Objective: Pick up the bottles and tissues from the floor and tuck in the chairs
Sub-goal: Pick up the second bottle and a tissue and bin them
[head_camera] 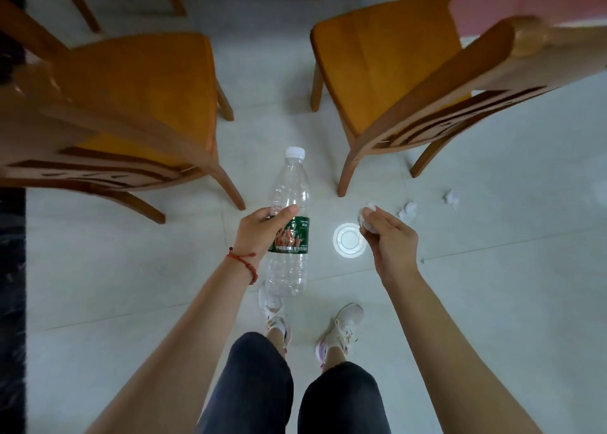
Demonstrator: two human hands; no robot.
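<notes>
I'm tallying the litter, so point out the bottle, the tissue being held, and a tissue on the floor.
bottle (289,183): head view, clear upper body above the green label.
held tissue (367,210): head view, white wad showing above the right hand's fingers.
floor tissue (407,211): head view, middle of the crumpled wad.

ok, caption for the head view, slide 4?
Left hand grips an empty bottle, right hand pinches a tissue; two more tissues lie beside the chair.

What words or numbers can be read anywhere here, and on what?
"中国国家队官方饮用水", partly hidden: white line low on the green label of the clear plastic bottle with white cap, gripped by the left hand.
Smaller print on that label: too blurred.
Elsewhere: none.
</notes>
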